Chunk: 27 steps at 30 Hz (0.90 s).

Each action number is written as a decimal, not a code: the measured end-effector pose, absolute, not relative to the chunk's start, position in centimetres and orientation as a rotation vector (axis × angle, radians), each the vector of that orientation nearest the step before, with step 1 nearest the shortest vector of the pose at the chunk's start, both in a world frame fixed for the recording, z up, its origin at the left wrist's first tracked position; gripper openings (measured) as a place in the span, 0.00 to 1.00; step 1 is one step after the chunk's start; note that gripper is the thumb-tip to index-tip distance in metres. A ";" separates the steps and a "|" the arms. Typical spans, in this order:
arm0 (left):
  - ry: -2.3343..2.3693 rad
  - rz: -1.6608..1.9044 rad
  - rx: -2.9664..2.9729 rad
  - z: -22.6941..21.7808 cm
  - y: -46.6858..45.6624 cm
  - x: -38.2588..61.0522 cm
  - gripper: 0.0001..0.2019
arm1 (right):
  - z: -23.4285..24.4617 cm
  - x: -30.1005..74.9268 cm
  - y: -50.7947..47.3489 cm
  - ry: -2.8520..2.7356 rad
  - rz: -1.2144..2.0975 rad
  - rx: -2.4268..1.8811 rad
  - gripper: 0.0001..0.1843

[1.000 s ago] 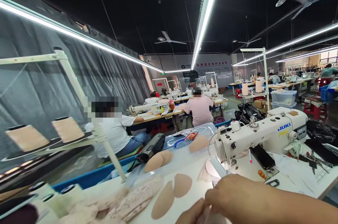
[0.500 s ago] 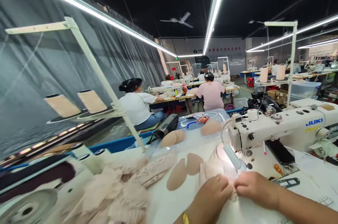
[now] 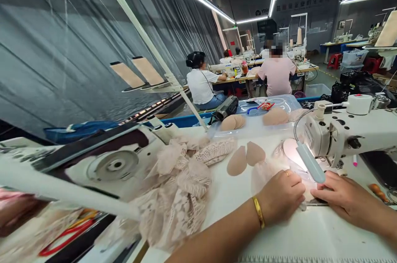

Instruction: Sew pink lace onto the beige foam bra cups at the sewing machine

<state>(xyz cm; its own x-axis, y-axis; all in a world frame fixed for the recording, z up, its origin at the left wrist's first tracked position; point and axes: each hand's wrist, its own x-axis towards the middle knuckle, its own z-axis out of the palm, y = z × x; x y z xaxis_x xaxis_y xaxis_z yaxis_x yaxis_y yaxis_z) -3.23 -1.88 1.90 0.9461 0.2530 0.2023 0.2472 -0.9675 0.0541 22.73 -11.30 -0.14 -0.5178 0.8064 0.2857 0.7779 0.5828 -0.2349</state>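
Note:
My left hand [image 3: 281, 197] is closed on the near edge of a sheer beige fabric piece [image 3: 262, 176], left of the sewing machine's needle area. My right hand [image 3: 347, 199] has its fingers bent together on the same fabric, just right of the left hand; its fingertips are partly hidden by the lamp. The white sewing machine [image 3: 347, 130] stands over the work, and its grey lamp [image 3: 311, 163] lights a pale cup [image 3: 291, 151] on the fabric. Two beige pads [image 3: 237, 161] lie flat left of my hands.
A heap of beige lace [image 3: 189, 188] covers the left of the table [image 3: 223, 205]. A clear plastic sheet [image 3: 214, 130] beyond holds more pads [image 3: 276, 116]. Thread cones [image 3: 149, 70] sit on a stand at left. Red-handled scissors [image 3: 66, 238] lie lower left. Co-workers [image 3: 277, 72] sit ahead.
My view has turned left and down, so the scene sits further right. My right hand now lies flatter, partly behind the lamp; the left keeps hold of the fabric.

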 end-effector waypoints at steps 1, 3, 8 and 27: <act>0.407 0.327 3.076 2.0 -1.9 -3.2 0.08 | -0.1 22.7 -11.3 -2.457 0.116 -1.289 0.25; 0.419 0.332 3.081 2.2 -2.0 -3.0 0.08 | 0.0 22.8 -11.4 -2.472 0.128 -1.291 0.24; 0.423 0.314 3.056 2.1 -2.4 -2.7 0.08 | 0.4 22.9 -11.5 -2.495 0.154 -1.286 0.23; 0.379 0.471 2.988 1.7 -3.2 -2.7 0.08 | 1.0 23.2 -11.7 -2.531 0.250 -1.246 0.19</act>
